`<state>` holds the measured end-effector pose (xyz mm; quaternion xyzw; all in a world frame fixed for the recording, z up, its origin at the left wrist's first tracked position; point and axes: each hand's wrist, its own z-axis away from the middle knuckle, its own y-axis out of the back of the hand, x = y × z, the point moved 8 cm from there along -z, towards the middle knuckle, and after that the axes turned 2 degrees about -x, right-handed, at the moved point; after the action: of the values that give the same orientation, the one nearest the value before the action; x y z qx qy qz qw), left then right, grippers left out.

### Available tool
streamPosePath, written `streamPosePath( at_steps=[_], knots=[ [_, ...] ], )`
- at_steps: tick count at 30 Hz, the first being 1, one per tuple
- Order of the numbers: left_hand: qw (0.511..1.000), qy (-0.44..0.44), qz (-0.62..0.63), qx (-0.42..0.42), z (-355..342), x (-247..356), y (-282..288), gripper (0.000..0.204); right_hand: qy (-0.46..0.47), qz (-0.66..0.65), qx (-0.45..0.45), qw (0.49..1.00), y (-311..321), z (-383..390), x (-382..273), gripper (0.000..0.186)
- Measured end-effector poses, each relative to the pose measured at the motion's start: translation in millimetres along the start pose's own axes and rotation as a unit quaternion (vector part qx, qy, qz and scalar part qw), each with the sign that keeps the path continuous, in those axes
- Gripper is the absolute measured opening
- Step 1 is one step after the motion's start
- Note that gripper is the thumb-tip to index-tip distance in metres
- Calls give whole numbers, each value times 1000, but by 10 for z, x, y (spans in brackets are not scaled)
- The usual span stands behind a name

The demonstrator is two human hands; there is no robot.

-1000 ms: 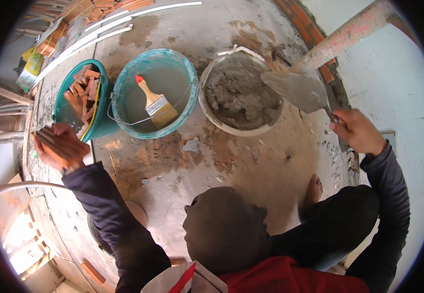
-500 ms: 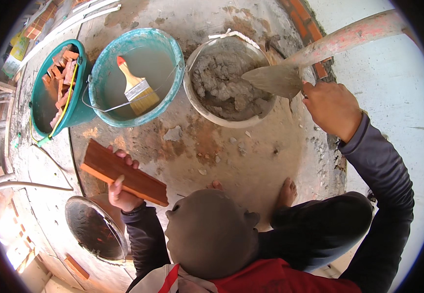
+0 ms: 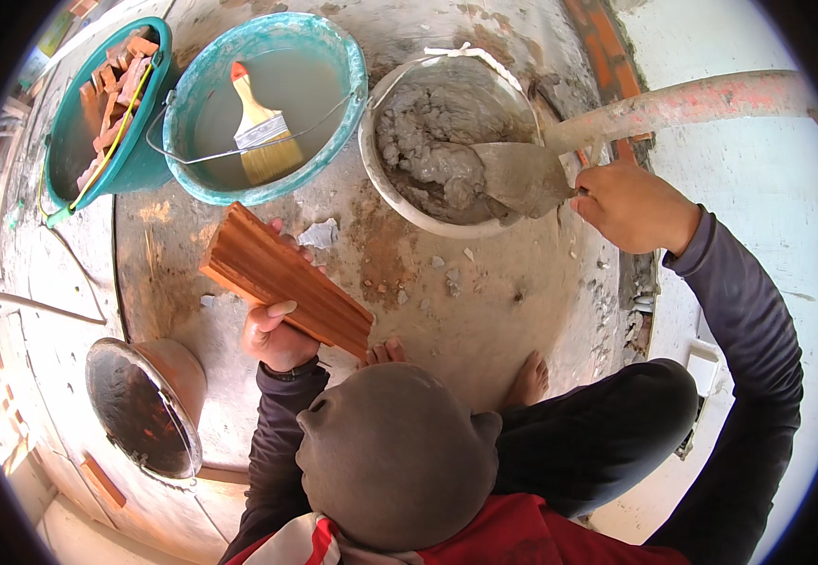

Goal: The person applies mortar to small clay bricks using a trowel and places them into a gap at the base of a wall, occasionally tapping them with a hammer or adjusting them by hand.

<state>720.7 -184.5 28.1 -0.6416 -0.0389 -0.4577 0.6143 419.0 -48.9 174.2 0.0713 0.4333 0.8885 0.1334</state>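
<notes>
My left hand (image 3: 277, 337) is closed around a ridged red clay brick (image 3: 286, 278), thumb on the near edge and fingers on the far one. My right hand (image 3: 637, 207) grips a trowel (image 3: 526, 179) by its handle, most of which the fingers hide. The trowel's blade is over the pale bucket (image 3: 378, 184), its tip against wet grey mortar (image 3: 428, 155). Left of that stands a teal tub (image 3: 359, 94) of cloudy water. Across it lies a wide paintbrush (image 3: 263, 137) with a red-tipped handle.
A teal bucket (image 3: 143, 151) of broken brick pieces (image 3: 112, 104) stands at the far left. Nearer me is a dirty bucket (image 3: 181, 372). A thick worn pole (image 3: 691, 104) juts over the mortar bucket's right side, near the pale wall (image 3: 757, 235). Mortar crumbs dot the floor (image 3: 484, 320).
The brick has moved right and slightly farther out, its ridged face turned more into view. My right hand has moved slightly down, and the trowel blade lies flatter across the mortar. The view has shifted.
</notes>
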Motion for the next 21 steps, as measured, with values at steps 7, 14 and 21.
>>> streamPosePath(
  at_steps=[7,14,21],
  knots=[
    [997,14,46,53,43,-165,-68,93,-27,-127,-62,990,-137,-85,71,34],
    [984,41,115,133,109,-368,176,64,32,-137,-42,989,-173,-188,-68,38],
    [973,35,134,184,196,-363,238,63,24,-223,-58,973,-354,-229,-32,40]
  ],
)
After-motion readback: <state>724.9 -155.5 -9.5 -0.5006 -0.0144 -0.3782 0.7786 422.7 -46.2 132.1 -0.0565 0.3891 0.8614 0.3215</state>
